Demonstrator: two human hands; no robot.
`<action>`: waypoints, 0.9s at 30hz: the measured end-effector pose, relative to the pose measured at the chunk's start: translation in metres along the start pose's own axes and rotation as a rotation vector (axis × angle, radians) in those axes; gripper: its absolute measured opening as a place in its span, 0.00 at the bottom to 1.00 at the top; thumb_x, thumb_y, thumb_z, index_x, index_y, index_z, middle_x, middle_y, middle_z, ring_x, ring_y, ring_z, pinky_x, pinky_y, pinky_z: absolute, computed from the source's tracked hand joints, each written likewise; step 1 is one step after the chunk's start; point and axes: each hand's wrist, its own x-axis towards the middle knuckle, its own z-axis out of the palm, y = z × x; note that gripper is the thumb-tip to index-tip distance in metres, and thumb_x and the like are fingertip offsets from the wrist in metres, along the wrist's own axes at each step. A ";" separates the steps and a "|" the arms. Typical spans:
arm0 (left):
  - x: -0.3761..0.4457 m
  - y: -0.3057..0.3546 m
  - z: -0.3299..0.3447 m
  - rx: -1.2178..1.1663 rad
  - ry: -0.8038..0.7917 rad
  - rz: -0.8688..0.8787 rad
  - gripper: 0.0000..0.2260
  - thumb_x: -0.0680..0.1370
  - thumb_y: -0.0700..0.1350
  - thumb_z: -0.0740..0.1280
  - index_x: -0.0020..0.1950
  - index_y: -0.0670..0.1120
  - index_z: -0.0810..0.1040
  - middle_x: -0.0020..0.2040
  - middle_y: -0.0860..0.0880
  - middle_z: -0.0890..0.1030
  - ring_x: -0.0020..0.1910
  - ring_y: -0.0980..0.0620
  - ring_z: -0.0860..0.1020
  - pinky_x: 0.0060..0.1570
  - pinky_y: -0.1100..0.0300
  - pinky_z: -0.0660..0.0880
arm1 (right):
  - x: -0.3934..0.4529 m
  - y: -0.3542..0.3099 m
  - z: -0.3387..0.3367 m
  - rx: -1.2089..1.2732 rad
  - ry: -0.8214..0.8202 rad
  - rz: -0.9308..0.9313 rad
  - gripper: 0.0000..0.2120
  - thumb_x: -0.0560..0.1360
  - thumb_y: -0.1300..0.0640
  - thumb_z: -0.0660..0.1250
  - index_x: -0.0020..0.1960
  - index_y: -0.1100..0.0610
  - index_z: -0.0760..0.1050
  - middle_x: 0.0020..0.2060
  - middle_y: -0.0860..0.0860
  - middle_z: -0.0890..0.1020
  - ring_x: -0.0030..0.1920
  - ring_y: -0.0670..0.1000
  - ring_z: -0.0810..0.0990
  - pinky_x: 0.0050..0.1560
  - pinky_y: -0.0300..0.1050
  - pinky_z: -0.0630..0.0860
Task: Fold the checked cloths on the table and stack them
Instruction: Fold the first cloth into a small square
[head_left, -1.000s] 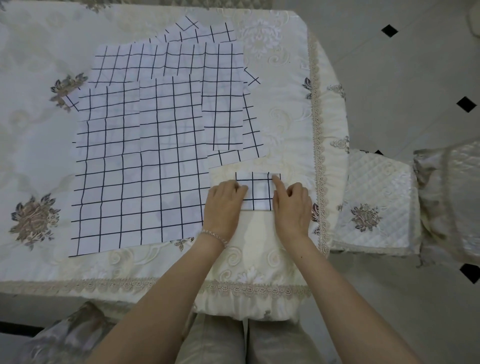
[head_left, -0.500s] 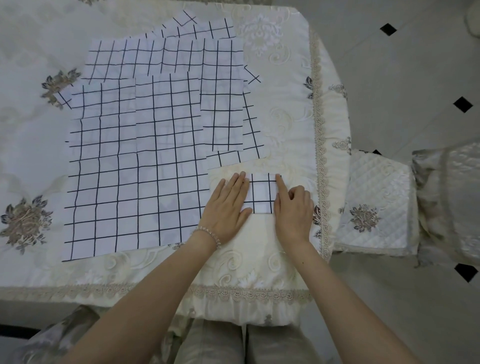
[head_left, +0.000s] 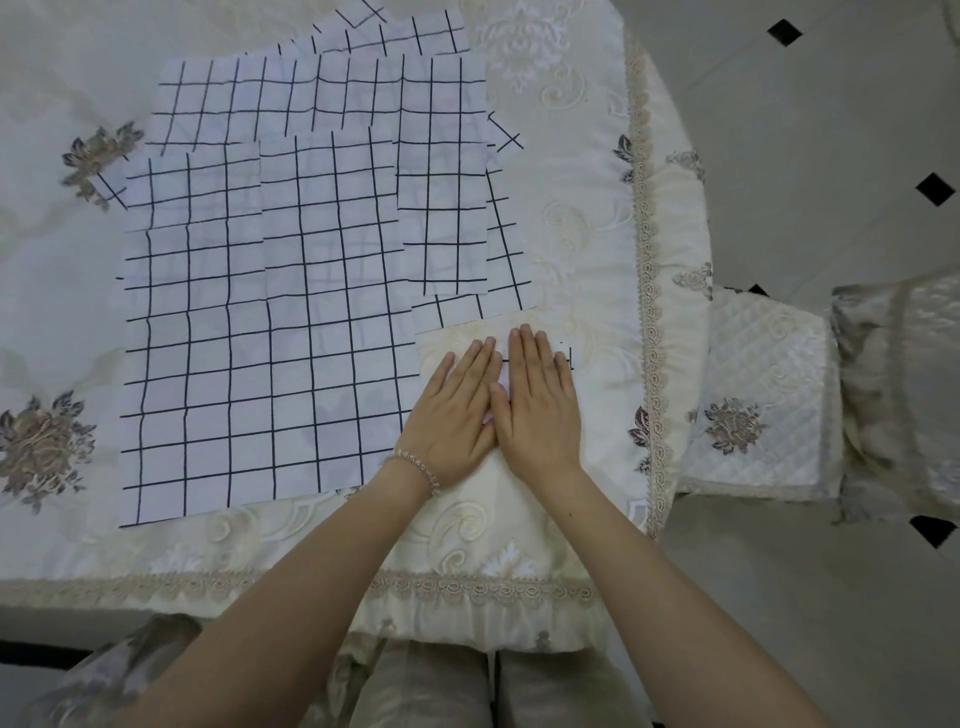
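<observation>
Two flat hands (head_left: 493, 400) on one folded checked cloth (head_left: 563, 358)

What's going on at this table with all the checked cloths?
A person is folding them. Both hands, left hand and right hand, lie flat side by side, pressing down a small folded cloth near the table's right edge. Several unfolded cloths lie spread and overlapping to the left.

No readable text, label, brand, number or sign shows anywhere; the checked cloths (head_left: 291, 312) carry only black grid lines.
</observation>
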 end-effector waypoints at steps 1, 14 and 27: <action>0.000 0.000 0.001 0.001 -0.005 -0.002 0.27 0.80 0.51 0.46 0.77 0.39 0.52 0.77 0.42 0.52 0.77 0.48 0.49 0.74 0.48 0.50 | -0.001 0.000 0.000 -0.002 -0.001 0.014 0.29 0.81 0.46 0.42 0.78 0.59 0.54 0.77 0.53 0.57 0.77 0.50 0.52 0.76 0.49 0.47; 0.018 0.025 -0.008 -0.030 0.024 -0.095 0.26 0.82 0.51 0.44 0.75 0.37 0.59 0.75 0.40 0.60 0.75 0.45 0.59 0.73 0.50 0.52 | -0.006 0.029 -0.013 -0.088 -0.013 0.080 0.28 0.80 0.52 0.45 0.77 0.61 0.53 0.77 0.54 0.58 0.77 0.51 0.54 0.76 0.49 0.49; 0.017 0.007 -0.021 0.123 -0.136 -0.123 0.29 0.80 0.55 0.42 0.75 0.39 0.56 0.76 0.42 0.58 0.75 0.47 0.57 0.74 0.49 0.51 | -0.004 0.029 -0.026 -0.034 -0.061 0.059 0.28 0.80 0.51 0.47 0.77 0.62 0.56 0.76 0.55 0.60 0.76 0.53 0.57 0.75 0.50 0.50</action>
